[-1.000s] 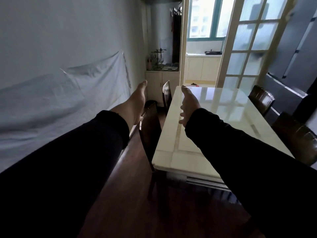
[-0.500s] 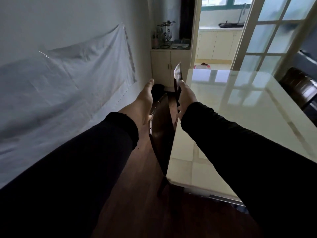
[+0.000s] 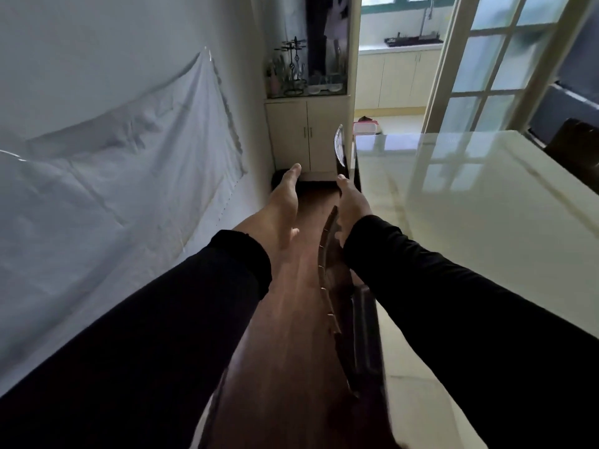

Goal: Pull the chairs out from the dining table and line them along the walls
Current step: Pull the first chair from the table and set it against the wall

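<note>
Narrow gap here, between the sheet-draped wall (image 3: 123, 176) at 9 o'clock and the counter (image 3: 479, 222) at 3 o'clock. Near chair (image 3: 337, 286) tucked tight against the counter's edge, its back under the right hand (image 3: 351, 205); fingers curled over the top rail, though a firm grip cannot be confirmed. Left hand (image 3: 285, 202) open, flat, holding nothing. Second chair (image 3: 340, 150) farther along at 12 o'clock. Likely trouble: a one-handed pull twisting the chair (legs hidden), scraping the counter or bumping the wall.
</note>
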